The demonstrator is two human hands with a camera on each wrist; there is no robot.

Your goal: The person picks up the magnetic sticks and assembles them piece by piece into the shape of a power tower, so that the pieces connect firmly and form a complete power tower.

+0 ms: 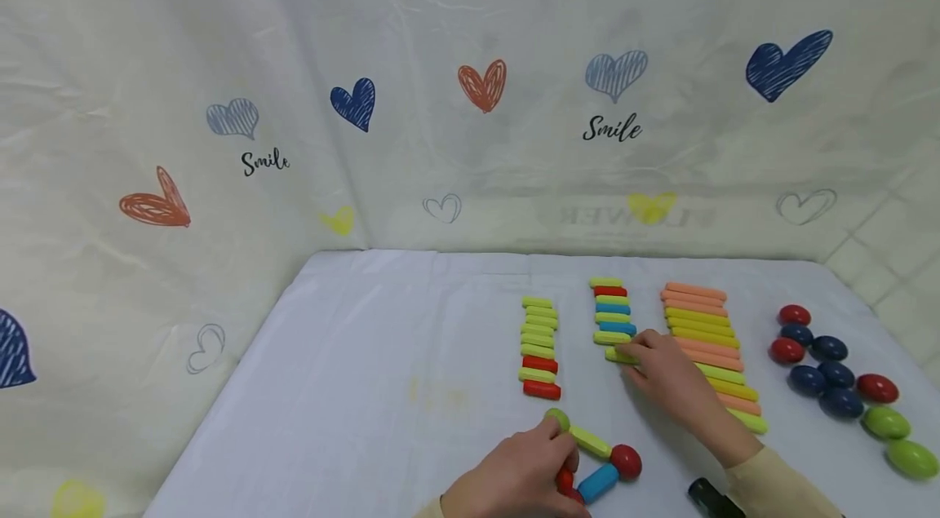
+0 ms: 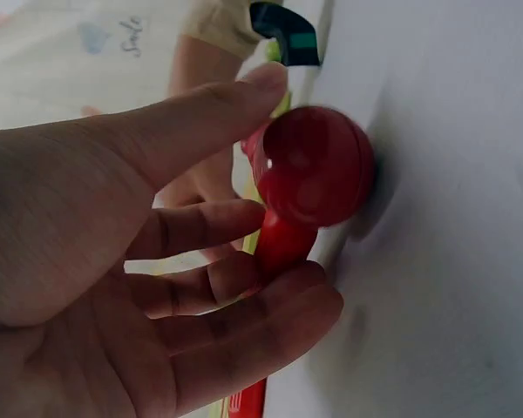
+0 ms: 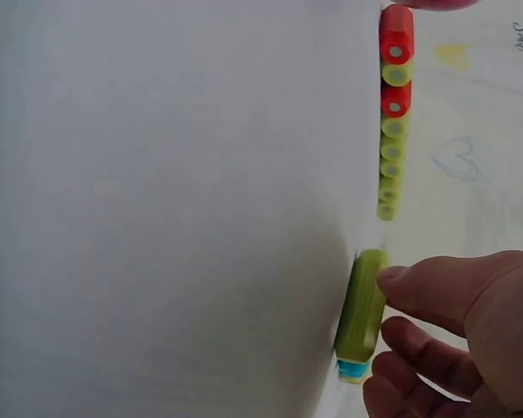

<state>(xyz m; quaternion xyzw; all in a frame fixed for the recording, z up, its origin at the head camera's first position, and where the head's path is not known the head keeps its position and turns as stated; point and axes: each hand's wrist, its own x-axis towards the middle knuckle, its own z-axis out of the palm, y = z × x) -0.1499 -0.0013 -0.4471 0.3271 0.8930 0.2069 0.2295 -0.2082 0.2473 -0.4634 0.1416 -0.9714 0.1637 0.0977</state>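
Observation:
My right hand (image 1: 679,383) pinches a light green stick (image 1: 615,355) at the near end of the middle row of sticks; the right wrist view shows the thumb along its side. Below and to the left, my left hand (image 1: 514,475) holds a small linked shape of balls and sticks. Thumb and fingers surround its red ball (image 2: 322,165) and red stick (image 2: 283,248) in the left wrist view. The same shape has a green ball (image 1: 558,418), a green stick (image 1: 590,442), a second red ball (image 1: 626,462) and a blue stick (image 1: 598,484). Fingers partly hide its left side.
A row of green and red sticks (image 1: 539,343) lies left of the middle row. Further right are a long row of orange, yellow and green sticks (image 1: 701,326) and several red, blue and green balls (image 1: 835,374). A black cylindrical object (image 1: 708,496) lies near my right sleeve.

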